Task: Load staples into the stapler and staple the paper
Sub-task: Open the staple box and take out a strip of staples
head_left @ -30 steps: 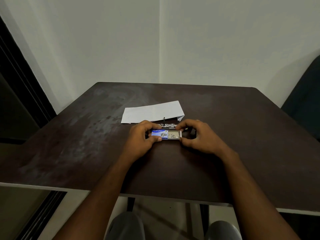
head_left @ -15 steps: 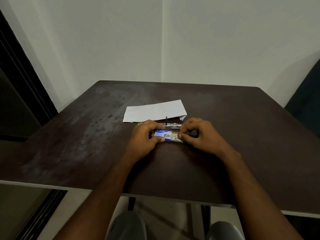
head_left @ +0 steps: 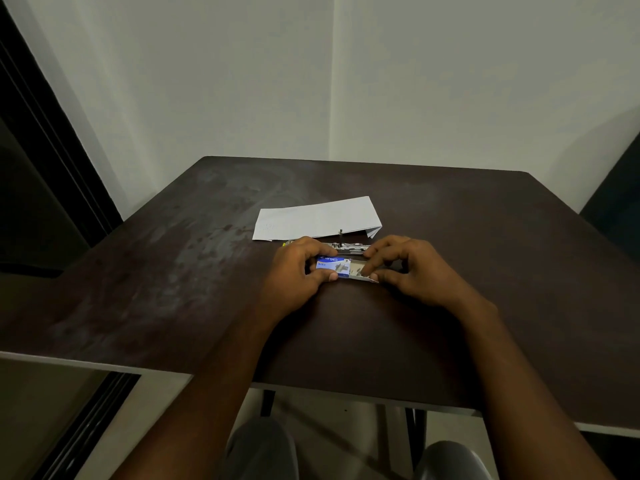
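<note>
A small blue staple box (head_left: 333, 266) sits on the dark table (head_left: 173, 271), its inner tray (head_left: 363, 274) slid out to the right. My left hand (head_left: 298, 271) pinches the blue sleeve between thumb and fingers. My right hand (head_left: 412, 268) holds the tray's right end, with a fingertip reaching into the tray. Whether staples are pinched cannot be told. Just behind the box lies the stapler (head_left: 343, 247), opened flat, metal rail showing, mostly hidden by my fingers. Folded white paper (head_left: 317, 219) lies beyond it.
The table's near edge (head_left: 311, 388) is close to my knees. A white wall corner stands behind the table, a dark door frame (head_left: 45, 161) at left, a dark chair back (head_left: 616, 199) at right.
The tray has slid further out of the blue sleeve to the right, and my right fingers have moved onto the exposed tray. The view has shifted slightly.
</note>
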